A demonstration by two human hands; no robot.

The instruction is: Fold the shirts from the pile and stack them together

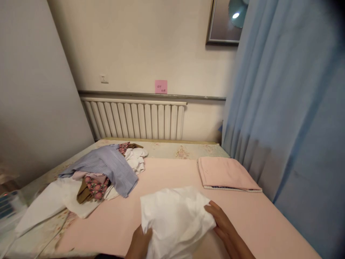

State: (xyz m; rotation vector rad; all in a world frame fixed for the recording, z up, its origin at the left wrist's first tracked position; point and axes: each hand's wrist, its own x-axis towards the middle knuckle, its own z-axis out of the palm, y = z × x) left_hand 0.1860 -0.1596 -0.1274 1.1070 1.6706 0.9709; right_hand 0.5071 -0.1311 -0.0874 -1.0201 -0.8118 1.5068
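Note:
A white cloth garment point(178, 219) hangs bunched between my two hands, above a pink sheet point(167, 171); its exact kind does not show. My left hand point(141, 241) grips its lower left edge, thumb on top. On the other side, my right hand point(217, 216) pinches the right edge between thumb and fingers. The fingers under the cloth are hidden in both hands. The cloth's lower end runs out of the bottom of the view.
A heap of clothes point(105, 165) lies on the bed's left side, blue, white, brown and floral. Folded pink cloths point(226, 172) are stacked at right. A blue curtain point(269, 90) borders the right; a radiator point(134, 118) stands behind. A grey panel point(35, 108) rises at left.

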